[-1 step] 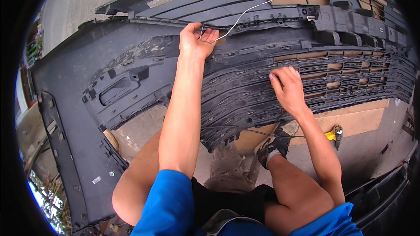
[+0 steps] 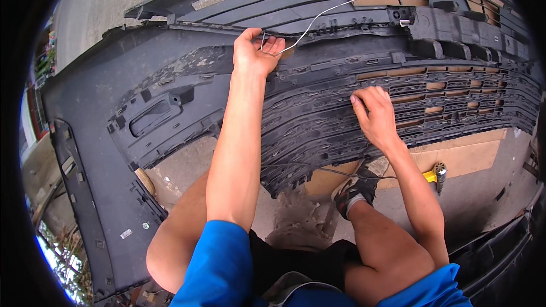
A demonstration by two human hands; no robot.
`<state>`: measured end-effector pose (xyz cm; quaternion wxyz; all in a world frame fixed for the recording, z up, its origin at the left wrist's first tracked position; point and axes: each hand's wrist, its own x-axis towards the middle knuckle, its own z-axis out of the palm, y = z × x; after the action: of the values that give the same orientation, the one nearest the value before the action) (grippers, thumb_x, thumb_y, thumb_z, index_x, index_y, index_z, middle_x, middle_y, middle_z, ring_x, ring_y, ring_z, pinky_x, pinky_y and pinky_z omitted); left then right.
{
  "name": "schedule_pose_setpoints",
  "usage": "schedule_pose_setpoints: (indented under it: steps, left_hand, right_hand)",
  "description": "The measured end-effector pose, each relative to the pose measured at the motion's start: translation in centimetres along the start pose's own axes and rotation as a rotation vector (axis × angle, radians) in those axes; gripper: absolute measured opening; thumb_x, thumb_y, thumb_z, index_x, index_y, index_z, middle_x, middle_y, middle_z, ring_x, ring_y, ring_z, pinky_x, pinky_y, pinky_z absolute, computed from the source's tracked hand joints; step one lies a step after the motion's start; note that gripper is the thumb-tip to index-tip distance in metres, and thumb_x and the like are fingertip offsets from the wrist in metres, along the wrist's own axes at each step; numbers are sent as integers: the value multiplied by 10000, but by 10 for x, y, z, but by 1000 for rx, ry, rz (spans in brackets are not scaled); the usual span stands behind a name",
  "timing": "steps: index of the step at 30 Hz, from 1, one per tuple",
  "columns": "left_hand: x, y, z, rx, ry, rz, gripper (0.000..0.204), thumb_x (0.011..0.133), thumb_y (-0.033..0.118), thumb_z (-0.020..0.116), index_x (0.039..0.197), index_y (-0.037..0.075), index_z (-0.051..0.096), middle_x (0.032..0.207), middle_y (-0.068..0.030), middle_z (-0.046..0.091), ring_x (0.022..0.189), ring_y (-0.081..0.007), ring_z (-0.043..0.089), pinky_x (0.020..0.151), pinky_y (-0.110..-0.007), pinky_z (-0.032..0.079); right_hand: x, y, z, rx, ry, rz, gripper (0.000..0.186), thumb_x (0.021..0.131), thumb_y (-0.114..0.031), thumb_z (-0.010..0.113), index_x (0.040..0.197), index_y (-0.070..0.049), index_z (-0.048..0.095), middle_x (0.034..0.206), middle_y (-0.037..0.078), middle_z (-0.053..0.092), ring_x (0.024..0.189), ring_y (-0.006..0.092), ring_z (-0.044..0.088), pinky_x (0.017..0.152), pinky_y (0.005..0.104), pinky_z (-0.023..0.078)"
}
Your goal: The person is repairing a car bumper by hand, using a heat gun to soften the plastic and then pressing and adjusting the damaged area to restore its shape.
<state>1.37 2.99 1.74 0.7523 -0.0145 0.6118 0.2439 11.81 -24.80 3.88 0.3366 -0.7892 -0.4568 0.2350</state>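
A large dark grey car bumper (image 2: 131,79) lies inner side up in front of me, its ribbed grille (image 2: 318,125) facing me. My left hand (image 2: 256,51) reaches to the grille's upper edge and pinches a thin white wire (image 2: 335,7) that runs up and to the right across the bumper. My right hand (image 2: 372,113) rests on the grille ribs with its fingers pressed flat and holds nothing. Both bare forearms come in from below, and my knees are bent under the bumper.
A sheet of brown cardboard (image 2: 472,150) lies on the concrete under the bumper's right half. A yellow hand tool (image 2: 435,173) lies beside my shoe (image 2: 352,190). Another black plastic part (image 2: 500,250) sits at the lower right.
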Motion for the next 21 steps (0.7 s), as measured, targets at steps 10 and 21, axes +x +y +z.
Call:
schedule_pose_setpoints:
  steps: [10, 21]
  left_hand:
    - [6, 9, -2, 105, -11, -29, 348, 879, 128, 545, 1088, -110, 401, 1112, -208, 440, 1090, -403, 516, 1006, -522, 444]
    - [12, 13, -24, 174, -263, -6, 345, 908, 145, 556, 1088, -87, 375, 1170, -316, 475, 1084, -442, 569, 975, -544, 481]
  right_hand:
    - [2, 0, 4, 15, 10, -13, 69, 865, -112, 651, 875, -44, 642, 826, 82, 607, 805, 289, 547, 738, 382, 414]
    - [-43, 13, -24, 35, 194, 176, 71, 885, -64, 635, 921, -3, 629, 828, 123, 605, 777, 299, 559, 710, 366, 455]
